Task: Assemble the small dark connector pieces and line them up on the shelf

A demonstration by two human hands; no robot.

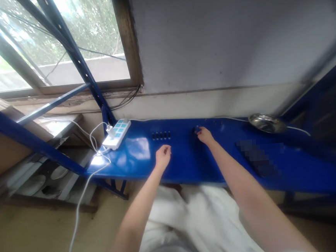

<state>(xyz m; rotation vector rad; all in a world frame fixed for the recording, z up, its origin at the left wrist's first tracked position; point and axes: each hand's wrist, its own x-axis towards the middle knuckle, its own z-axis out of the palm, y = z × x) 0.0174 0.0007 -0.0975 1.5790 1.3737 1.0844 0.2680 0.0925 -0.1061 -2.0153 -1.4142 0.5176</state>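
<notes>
Several small dark cylinders with pale ends [161, 136] stand in a row on the blue tabletop [182, 156]. Just in front of that row is my left hand [162, 156], its fingers curled in and thumb pressed close; whether anything lies inside them I cannot see. Farther right, near the back of the table, my right hand [206, 135] has its fingertips pinched together. A small dark thing [196, 130] shows at those fingertips, too blurred to name. A gap of bare tabletop separates the right hand from the row.
A white power strip [118, 134] with a plug and trailing white cord [78, 210] lies at the table's left end. To the right are a shiny metal bowl [267, 123] and a dark blurred-out flat object [257, 157]. Blue metal posts [77, 57] rise at left.
</notes>
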